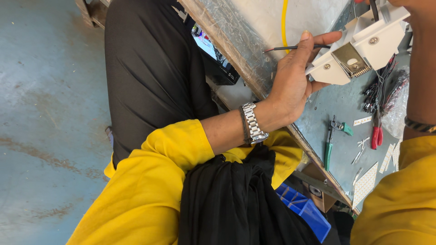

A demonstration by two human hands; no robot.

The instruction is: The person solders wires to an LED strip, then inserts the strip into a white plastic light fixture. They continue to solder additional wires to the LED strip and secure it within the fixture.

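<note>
left hand [293, 77] pinches one black wire [290, 47]; right hand [420, 13] grips one white housing [363, 45]. on bench [327, 102]: one green-handled tool [329, 147], one red-handled cutter [377, 134].

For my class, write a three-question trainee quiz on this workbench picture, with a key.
1. True or false: the left hand pinches a thin black wire beside the white plastic housing.
2. Which tool with red handles lies on the bench? A) hammer B) cutters C) brush
3. Fill in: the left wrist wears a silver ____.

Key: 1 true. 2 B, the red-handled cutters. 3 watch.
</note>
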